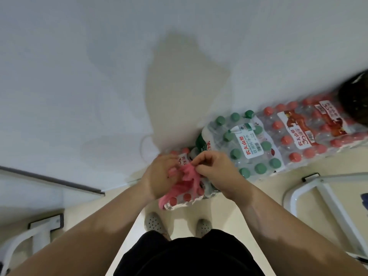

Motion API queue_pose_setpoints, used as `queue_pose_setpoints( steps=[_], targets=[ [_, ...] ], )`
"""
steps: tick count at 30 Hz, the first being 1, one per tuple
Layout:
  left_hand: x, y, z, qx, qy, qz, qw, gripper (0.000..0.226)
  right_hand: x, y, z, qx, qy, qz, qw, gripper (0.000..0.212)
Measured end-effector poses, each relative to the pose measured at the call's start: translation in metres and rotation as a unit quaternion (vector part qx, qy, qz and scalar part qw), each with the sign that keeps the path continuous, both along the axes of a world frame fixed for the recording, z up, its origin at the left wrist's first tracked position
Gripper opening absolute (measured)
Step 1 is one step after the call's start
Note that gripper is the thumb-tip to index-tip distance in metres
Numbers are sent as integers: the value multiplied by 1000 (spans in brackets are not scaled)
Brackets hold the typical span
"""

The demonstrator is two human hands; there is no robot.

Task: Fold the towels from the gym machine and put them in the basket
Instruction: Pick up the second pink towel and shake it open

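Towel (188,176), pink and bunched, is hanging at the centre of the frame. The left hand (159,176) is gripping it with curled fingers, the right hand (217,168) is pinching its upper edge; shrink-wrapped bottle packs (251,148) are lying under it and off to the right.

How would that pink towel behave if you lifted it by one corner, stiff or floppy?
Probably floppy: the pink towel bunches into soft creases between the left hand and right hand, and its lower end droops. Likely light, since a fingertip pinch seems enough to hold it. It looks matte, so hardly slippery.
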State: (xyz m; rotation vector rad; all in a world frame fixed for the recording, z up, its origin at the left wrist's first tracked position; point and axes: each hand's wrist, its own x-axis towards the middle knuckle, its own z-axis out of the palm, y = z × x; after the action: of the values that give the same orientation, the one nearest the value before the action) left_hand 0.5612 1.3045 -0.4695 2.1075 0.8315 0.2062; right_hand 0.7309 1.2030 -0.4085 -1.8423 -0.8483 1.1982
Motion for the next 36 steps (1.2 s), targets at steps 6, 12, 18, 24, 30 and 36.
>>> queue_pose_setpoints(
  steps=[6, 12, 18, 24, 30, 36],
  targets=[
    [14, -24, 44, -57, -52, 89, 993, 18, 27, -18, 31, 58, 8, -27, 998, 40],
    [34, -76, 87, -124, -104, 120, 979, 17, 65, -60, 52, 60, -17, 61, 996, 34],
    [78, -149, 126, -99, -164, 148, 970, 12, 98, -115, 54, 133, 32, 132, 982, 13],
    [87, -195, 124, -117, -132, 139, 975, 20, 119, -156, 64, 192, 47, 108, 974, 17],
    [74, -218, 110, -169, -121, 151, 966, 32, 141, -189, 67, 193, 6, 82, 978, 14],
    [62, -221, 87, -224, -72, 82, 969, 28, 153, -235, 55, 135, -60, -31, 989, 21]
  ],
)
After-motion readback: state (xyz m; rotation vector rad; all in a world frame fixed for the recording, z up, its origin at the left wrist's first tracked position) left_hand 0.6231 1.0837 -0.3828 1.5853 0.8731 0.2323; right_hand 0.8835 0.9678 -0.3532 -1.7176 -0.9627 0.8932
